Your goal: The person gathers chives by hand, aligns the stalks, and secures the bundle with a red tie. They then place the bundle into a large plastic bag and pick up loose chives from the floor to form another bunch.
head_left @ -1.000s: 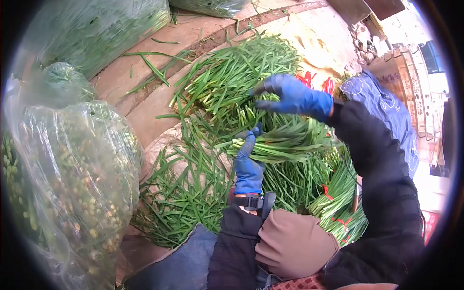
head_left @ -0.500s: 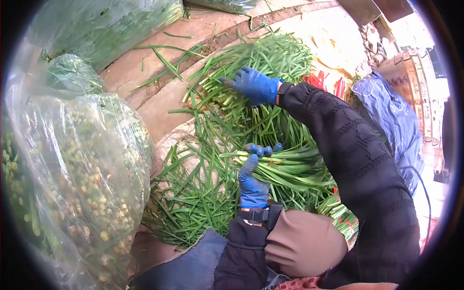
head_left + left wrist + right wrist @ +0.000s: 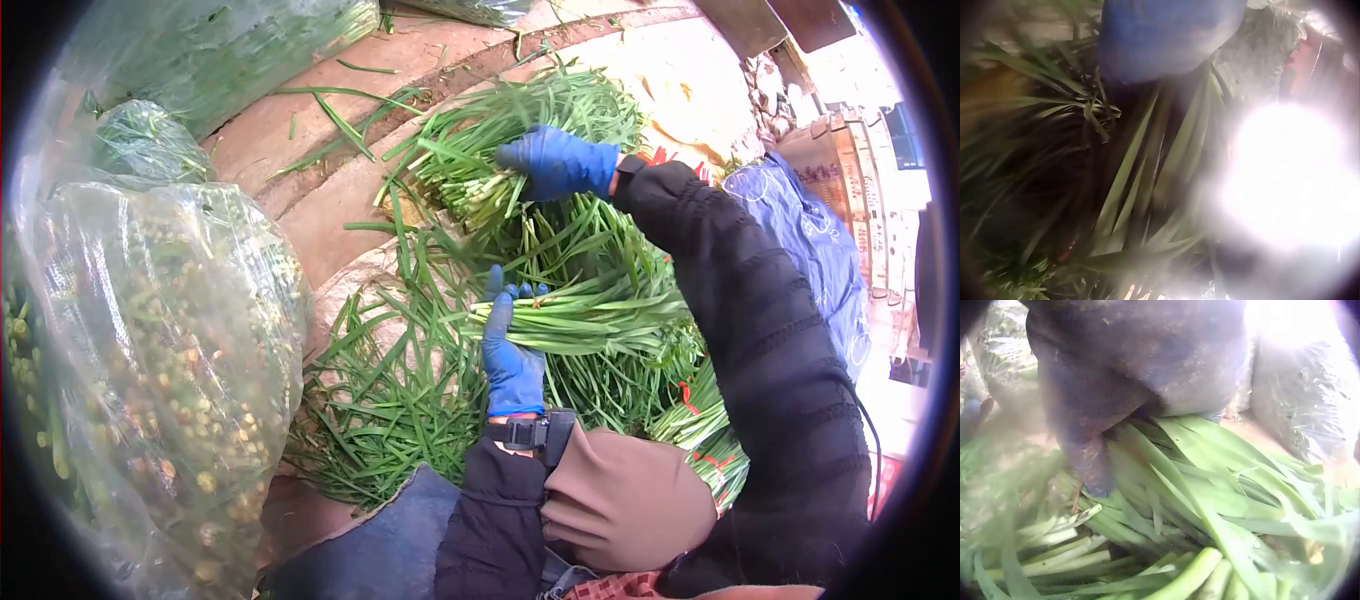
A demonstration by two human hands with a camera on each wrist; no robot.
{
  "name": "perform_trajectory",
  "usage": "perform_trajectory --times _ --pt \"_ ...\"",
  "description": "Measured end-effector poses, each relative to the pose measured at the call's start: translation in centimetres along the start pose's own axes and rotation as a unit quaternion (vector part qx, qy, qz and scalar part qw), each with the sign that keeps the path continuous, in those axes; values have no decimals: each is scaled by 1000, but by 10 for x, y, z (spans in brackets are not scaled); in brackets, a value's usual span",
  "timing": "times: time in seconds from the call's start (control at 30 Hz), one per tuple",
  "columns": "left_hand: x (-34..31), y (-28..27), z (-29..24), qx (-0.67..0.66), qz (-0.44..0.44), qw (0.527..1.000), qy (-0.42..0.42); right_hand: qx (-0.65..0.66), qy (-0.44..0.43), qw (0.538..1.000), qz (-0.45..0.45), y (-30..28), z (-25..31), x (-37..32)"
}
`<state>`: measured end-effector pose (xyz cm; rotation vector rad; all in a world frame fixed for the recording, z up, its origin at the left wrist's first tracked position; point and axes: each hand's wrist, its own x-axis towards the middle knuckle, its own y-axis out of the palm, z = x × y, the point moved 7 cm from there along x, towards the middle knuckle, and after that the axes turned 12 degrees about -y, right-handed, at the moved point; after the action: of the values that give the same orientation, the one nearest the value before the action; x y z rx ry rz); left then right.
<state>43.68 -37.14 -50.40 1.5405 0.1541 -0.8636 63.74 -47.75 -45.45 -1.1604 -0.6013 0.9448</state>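
In the head view the left hand (image 3: pixel 513 365), in a blue glove, holds a bunch of long green stalks (image 3: pixel 610 318) near its pale cut ends, thumb on top. The gloved right hand (image 3: pixel 562 165) is farther away, at the stalk ends of a large green pile (image 3: pixel 560 105). In the right wrist view the right hand (image 3: pixel 1141 362) has its fingers curled down round some flat green leaves (image 3: pixel 1210 487). Leaves (image 3: pixel 1154 150) trail from the left hand (image 3: pixel 1169 37) in the left wrist view.
Loose leaves (image 3: pixel 400 420) lie scattered left of the left hand. Large clear plastic bags (image 3: pixel 180 370) of greens stand at the left. Bundles with red ties (image 3: pixel 700 420) lie at the lower right, and a blue plastic sheet (image 3: pixel 800 240) and a box (image 3: pixel 840 170) at the right.
The right hand has gone from above the left hand to the far pile, and its fingers have closed on leaves there. The left hand still holds its bunch.
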Motion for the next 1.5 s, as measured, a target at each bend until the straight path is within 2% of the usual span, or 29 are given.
perform_trajectory --times 0.13,0.2,0.27,0.33,0.4,0.47,0.53,0.57,0.6,0.67,0.7,0.8,0.83,0.93,0.97,1.0,1.07,1.1,1.13,1.2,1.23,1.27,1.33,1.4,1.47,1.5 --pt "6 18 1 26 20 999 6 9 -10 1000 -25 -24 29 -17" --pt "6 28 1 40 27 999 8 6 -8 1000 2 -19 37 -20" --pt "7 33 4 42 16 999 16 -3 50 999 9 -15 37 -22" --pt "12 32 7 51 21 998 21 -13 47 999 -19 -19 59 -20" --pt "13 27 12 88 -43 995 5 -40 88 992 79 -5 82 -19" --pt "15 21 17 81 -61 995 -13 -59 63 992 95 1 101 -23" --pt "16 19 11 116 -75 989 45 -15 -10 998 58 2 115 -21" --pt "15 19 13 91 -36 995 22 37 -3 995 95 7 118 -26" --pt "16 16 13 90 -36 995 20 38 -1 995 97 3 121 -27" --pt "21 12 17 48 -32 998 -31 121 -37 989 78 -3 131 -28" --pt "20 14 17 59 -19 998 -30 125 -23 985 117 7 127 -33" --pt "25 2 21 54 19 995 -78 162 -43 978 122 7 132 -40" --pt "25 -8 23 54 -19 994 -97 132 -31 979 155 8 132 -44" --pt "20 -10 22 52 -26 993 -103 152 -8 970 187 -14 128 -41" --pt "17 -7 17 74 -44 994 -74 116 34 973 194 -29 122 -37" --pt "17 -9 16 72 -44 994 -75 116 34 973 197 -30 117 -37" --pt "19 -12 17 74 -16 992 -96 159 103 982 -10 -60 92 -34" --pt "18 -12 18 72 7 992 -99 130 31 989 -62 -70 94 -28" --pt "16 -13 18 75 7 992 -101 130 34 989 -65 -60 90 -27" --pt "13 -9 18 77 12 992 -96 87 -91 988 -95 -32 95 -27" --pt "12 -5 17 73 19 993 -95 151 -44 988 3 -10 95 -28" --pt "11 -3 15 73 20 993 -93 149 -46 988 2 -8 100 -33" --pt "10 -8 13 69 -26 994 -76 184 41 974 124 5 106 -42" --pt "8 -14 12 82 -50 993 -63 163 12 980 113 11 110 -45" --pt "5 -15 17 67 -45 989 -127 167 -24 980 107 10 116 -45" --pt "6 -13 17 58 -35 990 -125 152 -20 979 138 9 117 -43"
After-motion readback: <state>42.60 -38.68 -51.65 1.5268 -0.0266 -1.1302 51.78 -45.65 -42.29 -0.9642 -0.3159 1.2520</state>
